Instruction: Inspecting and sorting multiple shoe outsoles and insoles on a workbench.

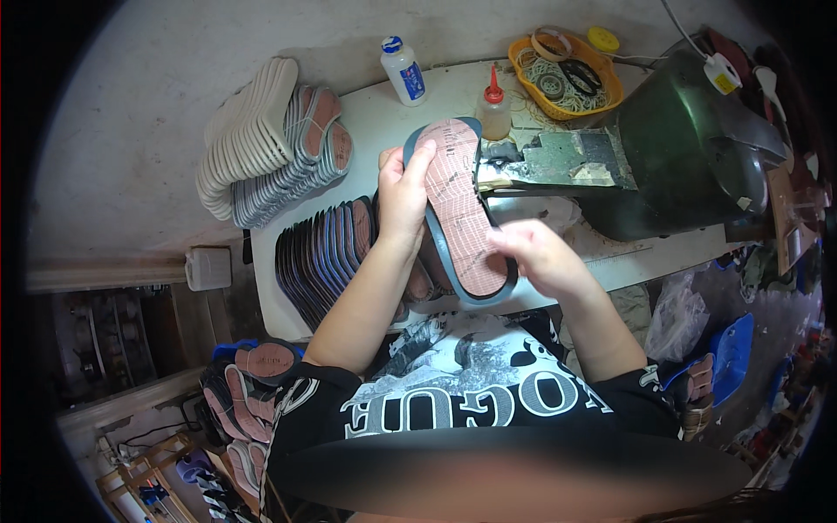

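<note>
A shoe sole (458, 200) with a pink printed top and a dark grey-blue rim is held up in front of me, tilted lengthwise. My left hand (405, 187) grips its upper left part, thumb lying on the pink face and the other fingers behind it. At the lower right edge, my right hand (540, 257) is closed on the sole with the thumb side against the pink face; its fingertips are partly hidden. Right beside the sole's right edge is the narrow end of a green machine arm (558, 161); whether they touch I cannot tell.
On the white table (357, 100) stand a row of dark soles (323, 261), stacked white and grey soles (253, 131), a white bottle (403, 74), a red-tipped squeeze bottle (494, 113) and a yellow basket (575, 109). The green machine body (680, 148) fills the right. More soles (248, 383) lie at lower left.
</note>
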`<state>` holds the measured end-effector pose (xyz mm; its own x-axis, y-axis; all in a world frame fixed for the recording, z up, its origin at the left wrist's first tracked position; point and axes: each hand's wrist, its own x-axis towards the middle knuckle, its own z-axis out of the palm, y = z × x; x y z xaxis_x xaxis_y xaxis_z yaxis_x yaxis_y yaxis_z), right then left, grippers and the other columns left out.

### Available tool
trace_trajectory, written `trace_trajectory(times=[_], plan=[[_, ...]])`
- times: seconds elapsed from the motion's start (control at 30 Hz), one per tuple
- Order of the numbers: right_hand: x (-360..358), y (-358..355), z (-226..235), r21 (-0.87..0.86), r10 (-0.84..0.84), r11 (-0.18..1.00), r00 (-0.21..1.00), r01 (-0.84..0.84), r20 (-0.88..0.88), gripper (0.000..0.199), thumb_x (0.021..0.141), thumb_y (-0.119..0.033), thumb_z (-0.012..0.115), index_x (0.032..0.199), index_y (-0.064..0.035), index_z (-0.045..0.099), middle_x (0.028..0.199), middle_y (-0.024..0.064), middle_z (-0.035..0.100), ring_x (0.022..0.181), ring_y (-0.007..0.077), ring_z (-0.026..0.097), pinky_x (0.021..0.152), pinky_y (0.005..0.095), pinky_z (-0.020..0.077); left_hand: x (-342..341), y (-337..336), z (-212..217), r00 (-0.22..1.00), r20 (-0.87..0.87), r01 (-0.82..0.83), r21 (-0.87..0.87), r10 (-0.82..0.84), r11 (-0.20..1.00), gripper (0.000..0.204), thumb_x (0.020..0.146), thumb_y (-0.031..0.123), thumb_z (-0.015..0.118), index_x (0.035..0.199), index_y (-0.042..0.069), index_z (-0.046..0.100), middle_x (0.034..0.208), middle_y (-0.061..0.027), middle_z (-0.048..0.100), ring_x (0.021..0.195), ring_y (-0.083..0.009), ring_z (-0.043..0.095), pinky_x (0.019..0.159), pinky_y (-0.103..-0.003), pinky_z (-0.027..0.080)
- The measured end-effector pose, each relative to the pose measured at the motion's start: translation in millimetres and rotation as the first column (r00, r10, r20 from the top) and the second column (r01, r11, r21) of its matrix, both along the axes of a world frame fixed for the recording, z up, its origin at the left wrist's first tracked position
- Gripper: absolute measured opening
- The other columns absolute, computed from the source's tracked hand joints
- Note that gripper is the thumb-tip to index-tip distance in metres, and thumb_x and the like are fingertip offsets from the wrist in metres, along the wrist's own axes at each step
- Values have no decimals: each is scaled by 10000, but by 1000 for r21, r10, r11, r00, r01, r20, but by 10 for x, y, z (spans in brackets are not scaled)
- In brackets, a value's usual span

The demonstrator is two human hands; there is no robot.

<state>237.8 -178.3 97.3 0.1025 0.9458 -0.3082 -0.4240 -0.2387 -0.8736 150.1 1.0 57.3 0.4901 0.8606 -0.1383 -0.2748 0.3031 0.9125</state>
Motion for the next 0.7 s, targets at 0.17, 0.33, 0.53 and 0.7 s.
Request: trace_trajectory(times=[0.17, 0.33, 0.53, 0.7], plan=[[-156, -241, 103, -109, 52, 992, 984, -72, -173, 304, 917, -238, 573, 928, 60, 636, 790, 148, 680, 648, 187, 675, 570, 268, 550, 148, -52, 204, 999, 38, 35, 6, -36, 999, 203, 903, 161, 582, 937, -30, 642, 861, -55, 660, 743, -113, 620, 696, -246, 491], [-357, -81, 54, -12, -256, 965, 924, 264, -284, 346, 942, -232, 501, 985, 94, 610, 836, 201, 675, 712, 251, 690, 629, 314, 568, 275, 196, 203, 974, -105, 198, -13, -199, 980, 293, 893, 238, 609, 985, -40, 631, 910, -86, 667, 793, -136, 629, 733, -257, 493], [-396, 241, -16, 20, -426, 889, 844, 457, -325, 352, 961, -218, 458, 1001, 104, 595, 859, 221, 671, 738, 274, 693, 658, 331, 578, 364, 688, 319, 802, -501, 455, 158, -326, 876, 504, 851, 396, 653, 1053, -65, 620, 1028, -165, 648, 939, -209, 610, 849, -300, 465], [-322, 418, 20, -2, -443, 882, 828, 471, -344, 323, 960, -220, 481, 1001, 86, 575, 849, 216, 669, 739, 262, 695, 647, 320, 581, 411, 903, 807, 704, -697, 667, 715, -137, -212, 623, 722, 475, 721, 1236, 144, 600, 1451, -156, 353, 1377, -350, 221, 1131, -513, 100]])
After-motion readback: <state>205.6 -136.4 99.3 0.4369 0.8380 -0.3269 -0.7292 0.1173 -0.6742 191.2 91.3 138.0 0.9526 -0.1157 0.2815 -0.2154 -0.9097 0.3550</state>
